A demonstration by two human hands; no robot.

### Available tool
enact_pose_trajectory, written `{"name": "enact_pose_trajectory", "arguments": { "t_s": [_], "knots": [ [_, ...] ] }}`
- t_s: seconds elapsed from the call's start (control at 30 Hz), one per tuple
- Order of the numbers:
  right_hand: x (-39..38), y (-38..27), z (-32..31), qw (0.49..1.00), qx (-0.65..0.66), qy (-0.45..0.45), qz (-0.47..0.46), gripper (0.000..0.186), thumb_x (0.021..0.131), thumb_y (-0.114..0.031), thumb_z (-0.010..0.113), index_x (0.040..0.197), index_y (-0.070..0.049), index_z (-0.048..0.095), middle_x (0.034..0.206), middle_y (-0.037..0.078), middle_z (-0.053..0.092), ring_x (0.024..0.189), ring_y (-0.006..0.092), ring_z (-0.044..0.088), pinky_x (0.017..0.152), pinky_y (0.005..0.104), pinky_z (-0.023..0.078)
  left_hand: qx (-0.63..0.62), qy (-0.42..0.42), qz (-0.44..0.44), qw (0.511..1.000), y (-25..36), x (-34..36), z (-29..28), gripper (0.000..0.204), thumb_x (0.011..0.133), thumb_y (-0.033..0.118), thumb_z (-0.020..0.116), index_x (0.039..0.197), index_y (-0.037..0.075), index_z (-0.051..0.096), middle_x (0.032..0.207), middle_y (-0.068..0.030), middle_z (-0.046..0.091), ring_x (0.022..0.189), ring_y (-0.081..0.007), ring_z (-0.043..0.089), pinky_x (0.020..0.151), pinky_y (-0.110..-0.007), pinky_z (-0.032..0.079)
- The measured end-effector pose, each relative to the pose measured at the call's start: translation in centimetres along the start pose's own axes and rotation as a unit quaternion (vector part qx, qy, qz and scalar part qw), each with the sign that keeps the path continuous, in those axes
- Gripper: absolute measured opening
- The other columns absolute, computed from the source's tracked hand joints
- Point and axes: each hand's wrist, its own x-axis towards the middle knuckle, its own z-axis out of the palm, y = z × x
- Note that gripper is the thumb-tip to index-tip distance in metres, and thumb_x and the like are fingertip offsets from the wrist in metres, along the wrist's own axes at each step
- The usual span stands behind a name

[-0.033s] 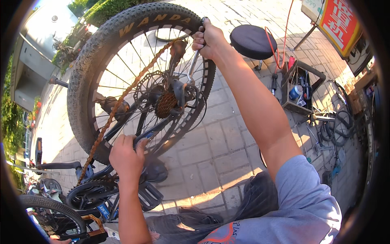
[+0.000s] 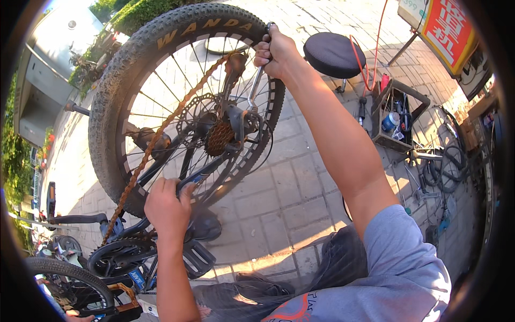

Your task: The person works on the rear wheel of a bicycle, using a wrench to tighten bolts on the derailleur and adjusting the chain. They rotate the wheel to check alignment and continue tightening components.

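Observation:
A bicycle's fat-tyred rear wheel [image 2: 110,107] stands in front of me, with a rusty cassette [image 2: 220,138] at its hub. My right hand [image 2: 279,52] is closed around the upper end of a shiny wrench [image 2: 257,85]. The wrench's lower end meets the derailleur [image 2: 236,119] area beside the cassette; the exact contact is too small to tell. My left hand [image 2: 168,208] wraps a dark frame tube [image 2: 203,173] below the wheel. Across the spokes, a rusty chain [image 2: 155,140] slants down toward the chainring [image 2: 115,260].
A round black stool [image 2: 333,55] stands right of the wheel, by an orange hose [image 2: 374,59]. Farther right are a tool box [image 2: 380,134] and loose tools and cables on the paving. Another bicycle's wheel [image 2: 48,267] and another person's hand [image 2: 79,317] show at lower left.

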Motion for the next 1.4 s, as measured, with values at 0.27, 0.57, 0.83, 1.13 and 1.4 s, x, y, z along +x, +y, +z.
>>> {"name": "enact_pose_trajectory", "arguments": {
  "t_s": [0.27,0.57,0.83,1.13,1.4],
  "knots": [
    [-0.9,0.2,-0.1,0.999,-0.018,-0.029,0.002,0.047,0.1,-0.054,0.029,0.081,-0.012,0.037,0.056,-0.002,0.026,0.045,0.0115,0.022,0.044,0.0295,0.024,0.004,0.003,0.009,1.0,0.2,0.2,0.0,0.023,0.076,0.023,0.074,0.082,0.004,0.064,0.08,-0.0113,0.058,0.073,-0.0338,0.059,0.062,-0.041,0.046],
    [-3.5,-4.2,-2.7,0.978,0.097,0.003,-0.185,0.053,0.097,-0.06,0.034,0.071,-0.014,0.033,0.053,-0.003,0.021,0.044,0.0117,0.02,0.044,0.0288,0.02,0.017,0.02,0.02,0.999,0.0,0.3,0.5,0.027,0.076,0.03,0.074,0.083,0.005,0.065,0.079,-0.0092,0.057,0.072,-0.0317,0.059,0.062,-0.04,0.046],
    [-14.3,-0.8,-3.1,0.958,-0.091,-0.216,-0.166,0.041,0.098,-0.04,0.05,0.072,-0.01,0.043,0.068,0.004,0.043,0.059,0.0162,0.041,0.056,0.0313,0.037,-0.004,0.045,0.024,0.999,0.2,0.3,-0.2,0.025,0.079,0.027,0.072,0.084,0.005,0.064,0.079,-0.01,0.056,0.072,-0.0311,0.057,0.064,-0.04,0.045],
    [-23.5,0.2,-6.9,0.708,-0.582,-0.318,-0.242,0.021,0.09,-0.023,0.065,0.094,-0.003,0.061,0.1,0.013,0.055,0.084,0.023,0.057,0.068,0.0317,0.047,-0.728,-0.44,-0.313,0.422,11.6,-3.1,2.2,0.051,0.095,0.047,0.052,0.107,-0.002,0.061,0.089,-0.0101,0.066,0.069,-0.0195,0.061,0.066,-0.037,0.052],
    [-28.1,3.0,-11.5,0.644,-0.688,-0.314,-0.116,0.044,0.093,-0.013,0.058,0.133,0.001,0.045,0.131,0.021,0.05,0.109,0.0289,0.06,0.088,0.0367,0.051,-0.731,-0.327,-0.311,0.512,11.7,-2.1,4.9,0.04,0.1,0.036,0.048,0.101,-0.002,0.061,0.087,-0.0103,0.064,0.076,-0.0177,0.062,0.067,-0.033,0.052]
  ]
}}
